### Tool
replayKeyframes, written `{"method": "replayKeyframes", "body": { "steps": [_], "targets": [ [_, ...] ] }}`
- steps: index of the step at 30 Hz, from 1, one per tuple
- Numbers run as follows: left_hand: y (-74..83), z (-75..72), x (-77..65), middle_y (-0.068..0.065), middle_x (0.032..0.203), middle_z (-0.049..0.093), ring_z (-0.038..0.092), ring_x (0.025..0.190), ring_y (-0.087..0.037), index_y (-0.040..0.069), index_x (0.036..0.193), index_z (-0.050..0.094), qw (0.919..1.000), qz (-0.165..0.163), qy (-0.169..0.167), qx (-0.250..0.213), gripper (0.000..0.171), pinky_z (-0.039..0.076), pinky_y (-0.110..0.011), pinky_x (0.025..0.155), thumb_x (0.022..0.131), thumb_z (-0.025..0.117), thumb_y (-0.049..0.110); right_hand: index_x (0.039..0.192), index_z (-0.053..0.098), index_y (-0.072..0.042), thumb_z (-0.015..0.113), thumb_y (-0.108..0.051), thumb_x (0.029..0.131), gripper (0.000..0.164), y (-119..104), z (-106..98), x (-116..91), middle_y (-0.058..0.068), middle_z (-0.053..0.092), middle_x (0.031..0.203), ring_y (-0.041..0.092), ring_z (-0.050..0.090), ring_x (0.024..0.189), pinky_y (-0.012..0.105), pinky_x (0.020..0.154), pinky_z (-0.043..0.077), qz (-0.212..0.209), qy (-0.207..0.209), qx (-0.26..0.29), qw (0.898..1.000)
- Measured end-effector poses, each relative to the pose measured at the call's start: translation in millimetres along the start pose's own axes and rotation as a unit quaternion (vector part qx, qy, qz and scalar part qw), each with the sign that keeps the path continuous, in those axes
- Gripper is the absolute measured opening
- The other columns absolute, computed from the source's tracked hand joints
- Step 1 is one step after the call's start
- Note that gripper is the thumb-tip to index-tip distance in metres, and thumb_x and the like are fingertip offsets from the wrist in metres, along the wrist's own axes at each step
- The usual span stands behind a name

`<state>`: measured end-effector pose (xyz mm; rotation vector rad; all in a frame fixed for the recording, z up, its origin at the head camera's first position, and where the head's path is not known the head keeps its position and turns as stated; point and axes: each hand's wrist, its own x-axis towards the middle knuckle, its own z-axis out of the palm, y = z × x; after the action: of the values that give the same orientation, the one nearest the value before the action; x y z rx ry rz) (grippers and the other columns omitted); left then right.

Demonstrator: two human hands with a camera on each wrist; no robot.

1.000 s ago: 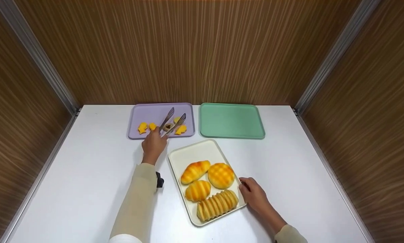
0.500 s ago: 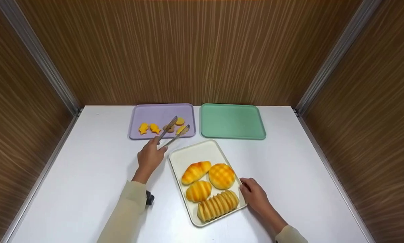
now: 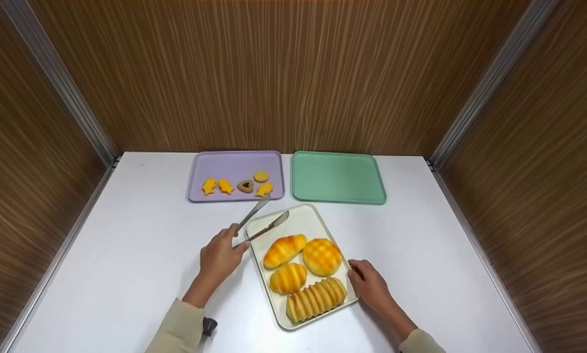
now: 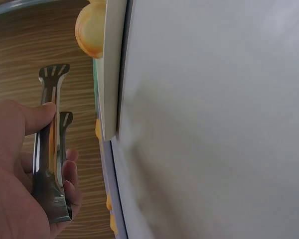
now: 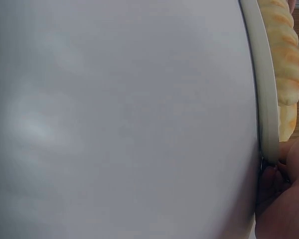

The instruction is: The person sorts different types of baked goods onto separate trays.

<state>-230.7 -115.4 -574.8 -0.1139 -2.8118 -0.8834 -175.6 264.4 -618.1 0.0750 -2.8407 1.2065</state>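
Observation:
My left hand (image 3: 220, 257) holds metal tongs (image 3: 278, 220), their arms spread with nothing between them. In the left wrist view the thumb lies along one arm of the tongs (image 4: 51, 196) and fingers curl behind. The tips overlap the far-left corner of a cream tray (image 3: 298, 215). On that tray sit a croissant-shaped bread (image 3: 284, 250), a round grid-patterned bun (image 3: 322, 256), a striped roll (image 3: 288, 278) and a long ridged loaf (image 3: 317, 299). At its right edge, my right hand (image 3: 370, 284) grips the rim, with the thumb near the top and curled fingers at the outside.
Behind, at left, a purple tray (image 3: 224, 162) bears yellow fish-shaped pieces (image 3: 209, 186), a brown heart-shaped cookie (image 3: 245, 186) and a round yellow piece (image 3: 261, 176). A green tray (image 3: 338, 176) stands beside it. Wood-grain walls (image 3: 293, 78) enclose the white table (image 3: 126, 255).
My left hand has drawn the tongs back from over the purple tray, toward me, to the cream tray's far-left corner. The pieces on the purple tray stay put. My right hand stays at the rim.

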Motion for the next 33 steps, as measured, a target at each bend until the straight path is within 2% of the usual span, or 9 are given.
{"method": "replayKeyframes", "body": {
  "steps": [8,13,17,25,33],
  "targets": [
    [9.1,-0.7,-36.7,0.004,0.110,0.064,0.061,0.097,-0.018,0.022,0.128,0.056,1.0000,0.004,-0.004,0.003,0.049,0.046,-0.045,0.071,0.084,0.071,0.039,0.120,0.064,-0.011,0.059,-0.016,0.095,0.025,1,1,1,-0.003,0.061,0.103,0.013,0.057,0.096,0.036,0.087,0.047,0.006,0.001,-0.002,1.000],
    [8.1,-1.6,-60.4,0.007,0.109,0.064,0.061,0.096,-0.017,0.025,0.126,0.056,0.9999,-0.005,-0.012,0.008,0.049,0.046,-0.045,0.070,0.083,0.073,0.040,0.120,0.064,-0.011,0.059,-0.016,0.095,0.026,0,2,1,-0.003,0.061,0.104,0.013,0.057,0.096,0.036,0.086,0.047,-0.001,0.000,0.001,1.000],
    [5.8,-1.8,-73.2,0.007,0.108,0.064,0.061,0.097,-0.016,0.023,0.127,0.055,0.9996,-0.008,-0.019,0.017,0.052,0.047,-0.044,0.069,0.081,0.074,0.040,0.120,0.064,-0.011,0.060,-0.015,0.095,0.026,0,2,1,-0.004,0.061,0.104,0.013,0.057,0.096,0.035,0.087,0.047,-0.005,0.004,0.006,1.000],
    [1.3,-0.2,-83.3,0.004,0.110,0.065,0.061,0.098,-0.018,0.019,0.130,0.054,0.9990,0.010,-0.020,0.038,0.058,0.047,-0.043,0.067,0.080,0.075,0.038,0.119,0.064,-0.011,0.060,-0.015,0.095,0.025,2,1,-1,-0.004,0.061,0.103,0.013,0.057,0.096,0.034,0.087,0.046,-0.009,0.006,0.011,1.000],
    [-0.5,1.1,-85.3,0.006,0.105,0.065,0.061,0.091,-0.016,0.017,0.127,0.058,0.9980,-0.007,-0.042,0.046,0.054,0.045,-0.036,0.063,0.080,0.076,0.036,0.120,0.064,-0.011,0.060,-0.017,0.095,0.026,1,1,0,-0.004,0.062,0.105,0.014,0.058,0.098,0.038,0.088,0.046,-0.008,0.008,0.005,1.000]
  ]
}}
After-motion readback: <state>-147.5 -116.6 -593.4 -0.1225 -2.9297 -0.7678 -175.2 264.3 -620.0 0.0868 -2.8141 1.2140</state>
